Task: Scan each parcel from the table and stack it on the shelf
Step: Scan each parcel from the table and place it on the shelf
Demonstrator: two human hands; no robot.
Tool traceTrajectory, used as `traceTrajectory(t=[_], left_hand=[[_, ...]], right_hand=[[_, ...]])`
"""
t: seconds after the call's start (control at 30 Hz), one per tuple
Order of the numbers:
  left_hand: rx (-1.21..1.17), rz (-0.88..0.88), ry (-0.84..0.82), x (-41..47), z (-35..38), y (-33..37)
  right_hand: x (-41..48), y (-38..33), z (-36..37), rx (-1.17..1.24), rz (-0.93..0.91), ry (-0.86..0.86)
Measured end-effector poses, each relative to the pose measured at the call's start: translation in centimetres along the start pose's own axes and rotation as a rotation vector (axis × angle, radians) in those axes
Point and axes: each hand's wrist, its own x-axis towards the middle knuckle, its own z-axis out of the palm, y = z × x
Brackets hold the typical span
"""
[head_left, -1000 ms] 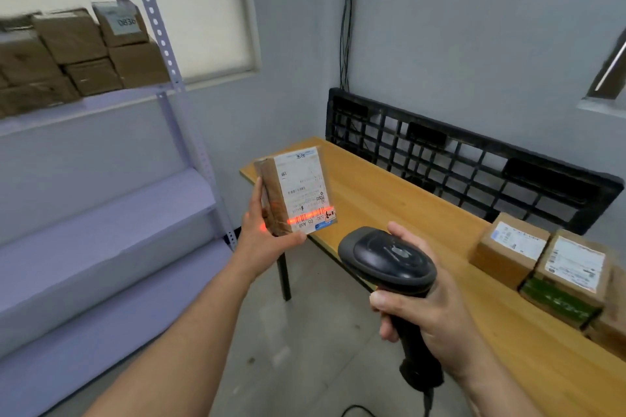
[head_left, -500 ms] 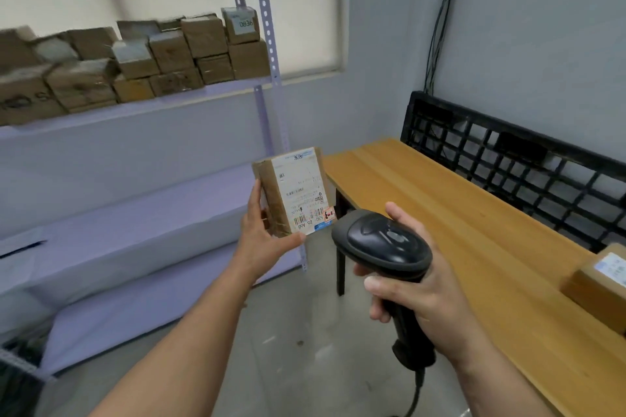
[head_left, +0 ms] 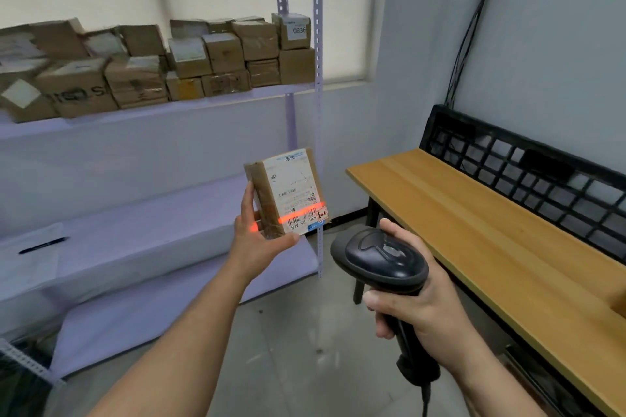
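Holding the labelled parcel (head_left: pixel 286 191) upright in your left hand (head_left: pixel 254 242), fingers curled around it, you are aiming the barcode scanner (head_left: pixel 379 257), gripped in your right hand (head_left: pixel 426 311), from its five o'clock, with the red beam (head_left: pixel 301 213) crossing the barcode.

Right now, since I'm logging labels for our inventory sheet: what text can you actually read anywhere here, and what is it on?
"0836": label on the top right shelf parcel.
"S": large brown box at the shelf's left; the rest of its print is blurred.
"05": under the barcode on the held parcel in the left hand; its other print is too small.
Nothing readable on the scanner.
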Motion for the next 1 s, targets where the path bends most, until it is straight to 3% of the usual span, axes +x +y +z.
traceTrajectory(t=[0.57, 1.0], left_hand=[[-0.02, -0.011, 0.022, 1.4, -18.3, -4.9], [-0.03, -0.029, 0.201, 2.7, -26.1, -5.0]], right_hand=[[4.8, 2.2, 18.4, -0.072, 0.004, -0.008], [11.8, 0.4, 23.2, -0.128, -0.131, -0.071]])
